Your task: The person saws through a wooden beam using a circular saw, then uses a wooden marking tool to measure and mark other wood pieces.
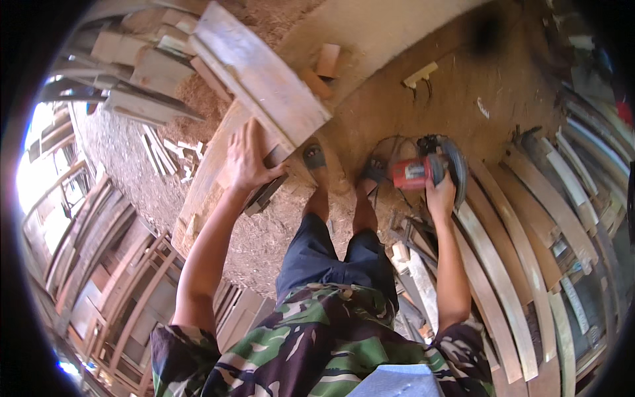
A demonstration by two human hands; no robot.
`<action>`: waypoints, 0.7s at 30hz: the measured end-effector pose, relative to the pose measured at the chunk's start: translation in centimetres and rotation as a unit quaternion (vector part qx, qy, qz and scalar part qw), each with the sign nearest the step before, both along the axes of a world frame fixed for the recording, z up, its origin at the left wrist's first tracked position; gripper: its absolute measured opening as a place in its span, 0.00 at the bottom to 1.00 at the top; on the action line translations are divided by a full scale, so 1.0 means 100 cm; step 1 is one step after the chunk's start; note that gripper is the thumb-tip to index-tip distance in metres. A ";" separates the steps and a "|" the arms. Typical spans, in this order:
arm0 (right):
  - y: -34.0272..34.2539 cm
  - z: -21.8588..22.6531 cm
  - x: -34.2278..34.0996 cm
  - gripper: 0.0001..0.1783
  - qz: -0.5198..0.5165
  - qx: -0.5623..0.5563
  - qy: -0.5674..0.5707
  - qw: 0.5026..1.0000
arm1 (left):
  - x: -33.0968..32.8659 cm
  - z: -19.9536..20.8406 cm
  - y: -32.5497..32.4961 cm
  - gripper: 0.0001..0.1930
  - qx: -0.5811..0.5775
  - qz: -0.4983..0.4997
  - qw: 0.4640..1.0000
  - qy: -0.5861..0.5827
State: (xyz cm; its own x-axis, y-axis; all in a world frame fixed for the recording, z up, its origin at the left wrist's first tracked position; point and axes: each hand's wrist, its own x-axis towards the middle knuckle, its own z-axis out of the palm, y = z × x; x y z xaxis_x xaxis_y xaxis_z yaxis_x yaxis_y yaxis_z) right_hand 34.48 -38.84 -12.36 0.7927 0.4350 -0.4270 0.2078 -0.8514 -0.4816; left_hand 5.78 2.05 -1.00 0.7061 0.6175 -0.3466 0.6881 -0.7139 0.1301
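Observation:
My left hand (246, 159) rests on the wood at the near end of a long, pale plank (258, 73), its fingers stretched out and the thumb spread to the right. The plank lies at a slant over other pieces of timber. A small dark block (266, 193) sits just below that thumb. Off to the right, my right hand (442, 193) is closed around the handle of a red and black circular saw (411, 173), held away from the plank. The saw's dark round guard shows beside the hand; its blade cannot be made out.
Sawdust covers the floor (258, 255) around my feet. Long boards (506, 245) lean in rows on the right, and stacked timber (99, 264) stands on the left. Offcuts (328, 61) lie beyond the plank. A pale strip with wires (421, 75) lies on the large brown sheet ahead.

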 end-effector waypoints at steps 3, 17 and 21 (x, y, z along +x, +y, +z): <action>0.001 -0.080 0.037 0.31 -0.017 -0.091 0.040 0.995 | -0.015 -0.013 -0.003 0.69 0.037 0.020 0.999 -0.009; -0.108 -0.405 0.148 0.14 0.248 -0.370 -0.098 0.890 | -0.117 -0.028 0.031 0.76 0.041 -0.025 0.998 -0.050; -0.116 -0.456 0.128 0.13 0.245 -0.405 -0.144 0.869 | -0.114 -0.022 0.033 0.76 0.029 -0.022 0.999 -0.032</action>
